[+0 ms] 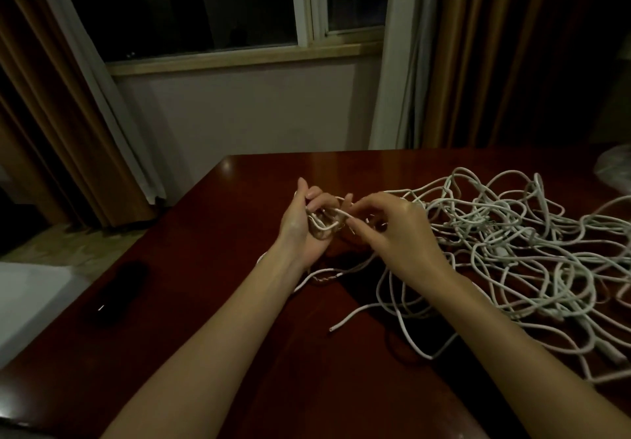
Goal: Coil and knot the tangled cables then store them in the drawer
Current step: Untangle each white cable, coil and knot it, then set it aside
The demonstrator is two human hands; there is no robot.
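A dark reddish wooden table fills the near half of the scene, its far edge running in front of a pale wall below a window with dark glass. Brown curtains hang on both sides of the window.

On the right part of the table lies a wide tangle of white cables, looped over and under one another, spreading from the middle of the table to the right edge of the view. One loose cable end lies on the wood near the middle, pointing left. Near the left edge of the table rests a small black object, too dark to identify.

Both bare forearms reach in from the near side and meet over the middle of the table, just left of the tangle. The left hand is turned palm to the right, its fingers curled round a small bundle of cable loops held in the palm, thumb on top. The right hand sits just beside it, its thumb and forefinger pinching a white strand that leads into that bundle, the other fingers loosely bent. More cable trails down from the hands to the table beneath the wrists.
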